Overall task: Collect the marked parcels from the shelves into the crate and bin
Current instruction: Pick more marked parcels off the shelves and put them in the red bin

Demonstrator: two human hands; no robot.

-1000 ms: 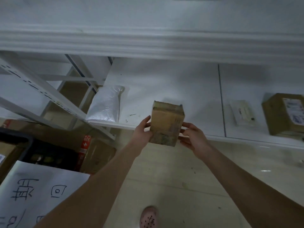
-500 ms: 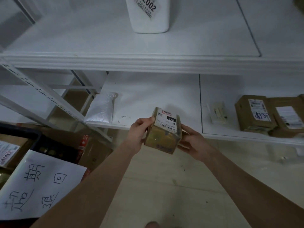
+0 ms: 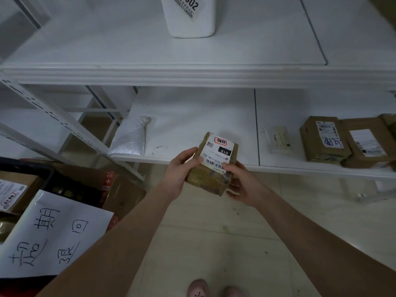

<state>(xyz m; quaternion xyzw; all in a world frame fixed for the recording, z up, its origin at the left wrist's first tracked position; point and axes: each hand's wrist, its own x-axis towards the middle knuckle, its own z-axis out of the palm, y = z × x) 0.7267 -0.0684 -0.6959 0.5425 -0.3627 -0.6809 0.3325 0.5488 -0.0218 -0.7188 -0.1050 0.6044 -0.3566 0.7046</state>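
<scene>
Head view: dark crate [image 3: 32, 166] low, well left of grips. Left grip [image 3: 177, 170] curled on parcel's left edge, thumb on label. Small brown parcel [image 3: 216, 168] held in air between both grips, just before lower shelf [image 3: 192, 116] edge, red-stamped label up. Looks light, stiff card, tape-slick: take opposite sides. Right grip [image 3: 244, 185] cups right underside, thumb at barcode. More boxes [image 3: 323, 138] on shelf, well right.
</scene>
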